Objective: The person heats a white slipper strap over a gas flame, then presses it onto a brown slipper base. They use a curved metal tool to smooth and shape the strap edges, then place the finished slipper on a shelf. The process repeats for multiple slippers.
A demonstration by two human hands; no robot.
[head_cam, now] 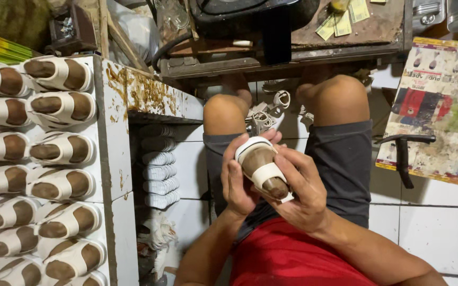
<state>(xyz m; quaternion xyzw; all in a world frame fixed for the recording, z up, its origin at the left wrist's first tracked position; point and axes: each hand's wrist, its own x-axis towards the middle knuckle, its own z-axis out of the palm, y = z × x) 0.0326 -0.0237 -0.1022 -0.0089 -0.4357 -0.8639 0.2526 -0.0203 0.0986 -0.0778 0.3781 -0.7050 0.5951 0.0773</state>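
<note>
White tiled floor (441, 233), glue-stained shelf (113, 159) of sandals (59, 108), both hands' fingers (234, 175) wrapped around white-strapped sandal (263, 169).

**Much of the workshop scene lies out of view**

The left hand (239, 177) and right hand (300, 188) cover the sides and underside of a white sandal (262, 167). At the shelf's left and bottom edges, rows of sandals (6, 159) are cropped. Straps (269, 108) between the knees are too small to distinguish. The poster (441, 111) runs off right.
</note>
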